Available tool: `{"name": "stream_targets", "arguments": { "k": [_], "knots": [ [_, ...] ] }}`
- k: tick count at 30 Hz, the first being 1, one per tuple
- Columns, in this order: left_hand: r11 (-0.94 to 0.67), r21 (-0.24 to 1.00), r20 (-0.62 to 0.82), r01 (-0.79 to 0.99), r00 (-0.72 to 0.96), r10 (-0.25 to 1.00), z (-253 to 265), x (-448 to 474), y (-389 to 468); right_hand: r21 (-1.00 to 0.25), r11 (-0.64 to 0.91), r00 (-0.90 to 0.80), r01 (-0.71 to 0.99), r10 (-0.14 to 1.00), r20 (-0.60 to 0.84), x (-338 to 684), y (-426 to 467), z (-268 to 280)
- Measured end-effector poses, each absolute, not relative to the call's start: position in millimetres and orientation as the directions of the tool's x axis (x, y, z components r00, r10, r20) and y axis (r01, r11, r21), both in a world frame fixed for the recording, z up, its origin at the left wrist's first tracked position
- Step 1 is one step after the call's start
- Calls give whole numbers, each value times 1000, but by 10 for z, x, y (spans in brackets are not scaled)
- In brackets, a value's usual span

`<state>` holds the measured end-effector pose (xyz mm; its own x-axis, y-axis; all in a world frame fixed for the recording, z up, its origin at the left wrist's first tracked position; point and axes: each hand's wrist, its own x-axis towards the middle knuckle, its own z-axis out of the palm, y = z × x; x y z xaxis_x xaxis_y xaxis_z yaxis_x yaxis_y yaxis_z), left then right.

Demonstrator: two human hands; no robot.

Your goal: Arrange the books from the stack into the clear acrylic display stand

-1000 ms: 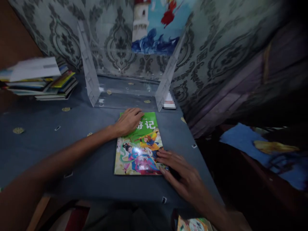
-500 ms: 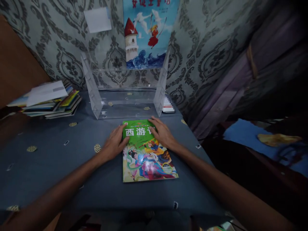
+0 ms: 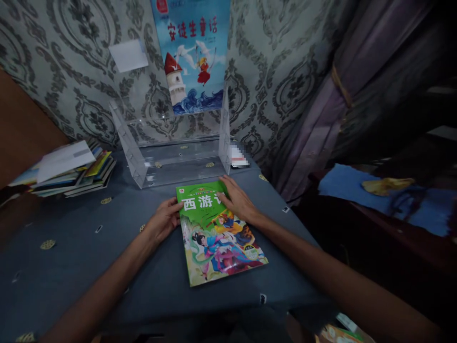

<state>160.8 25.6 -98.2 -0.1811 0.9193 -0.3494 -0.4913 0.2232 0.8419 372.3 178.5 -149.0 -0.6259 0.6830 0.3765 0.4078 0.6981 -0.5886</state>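
A green picture book with white Chinese characters and colourful cartoon figures on its cover is between my hands, near the front of the table. My left hand grips the book's upper left edge, thumb on the cover and fingers curled at the side and partly beneath it. On the upper right edge, my right hand has its thumb over the last character and its other fingers along the edge. The book sits slightly turned; whether it is raised off the cloth I cannot tell.
A clear acrylic rack stands behind the book. At the left lies a stack of books and papers. A blue storybook hangs against the patterned wall. A blue cloth lies to the right, below a purple curtain.
The book has turned slightly anticlockwise. My left fingers have shifted from lying on the cover to gripping its left edge. The camera view has tilted up and to the right.
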Motion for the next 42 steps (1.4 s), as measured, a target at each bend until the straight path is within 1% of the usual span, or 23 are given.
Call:
{"name": "stream_targets", "arguments": {
  "k": [2,4,5,7,9,10,11,12,14,16,17,18,20,22,24,26,28,29,32,35,39,42],
  "knots": [
    [191,848,-327,-495,-204,923,-974,1627,244,-658,659,-601,364,706,375,3733,1779,-1467],
    [151,856,-294,-494,-225,929,-954,1645,231,-775,563,-557,286,756,344,3736,1769,-1418],
    [130,862,-272,-491,-230,935,-935,1655,225,-849,480,-537,223,787,304,3736,1760,-1381],
    [89,876,-219,-473,-228,949,-873,1679,215,-971,234,-550,57,819,165,3730,1735,-1284],
    [44,897,-157,-439,-224,962,-768,1711,217,-996,-34,-619,-85,785,26,3723,1708,-1147],
    [23,909,-125,-416,-219,968,-697,1730,225,-983,-126,-645,-133,764,-10,3720,1698,-1060],
    [1,921,-92,-389,-215,972,-615,1748,236,-970,-172,-654,-173,757,-17,3719,1691,-957],
    [-26,934,-52,-355,-210,976,-521,1765,251,-962,-171,-643,-214,766,7,3721,1684,-838],
    [-120,956,65,-268,-205,977,-317,1786,281,-952,-58,-589,-299,796,137,3744,1669,-554],
    [-270,951,238,-153,-198,951,-125,1778,299,-918,150,-522,-367,784,337,3802,1638,-246],
    [-350,932,328,-89,-197,924,-51,1760,295,-882,267,-481,-388,758,440,3846,1611,-104],
    [-420,907,409,-19,-197,891,1,1734,279,-845,373,-451,-382,723,523,3902,1575,14],
    [-493,858,513,145,-173,841,27,1672,202,-803,523,-466,-285,657,593,4041,1477,148],
    [-490,816,530,306,-62,846,-49,1626,66,-763,628,-568,-151,577,587,4204,1355,107],
    [-484,760,475,433,138,869,-198,1623,-100,-703,707,-680,-75,479,555,4372,1234,-98],
    [-500,682,382,534,322,866,-370,1663,-259,-651,756,-757,-71,384,529,4523,1124,-401],
    [-513,591,278,623,440,854,-528,1723,-378,-629,773,-808,-84,317,497,4636,1028,-710],
    [-519,549,229,655,480,847,-596,1752,-419,-624,777,-817,-88,302,491,4675,987,-845],
    [-561,462,135,687,570,810,-759,1809,-474,-605,793,-834,-75,283,474,4731,903,-1113],
    [-587,424,120,690,599,792,-869,1819,-478,-606,795,-874,-31,273,402,4766,876,-1171],
    [-610,403,165,682,601,782,-939,1805,-482,-600,800,-927,-16,214,309,4928,861,-968],
    [-620,394,177,679,606,776,-944,1808,-493,-629,778,-968,2,159,193,5000,848,-709]
  ]
}}
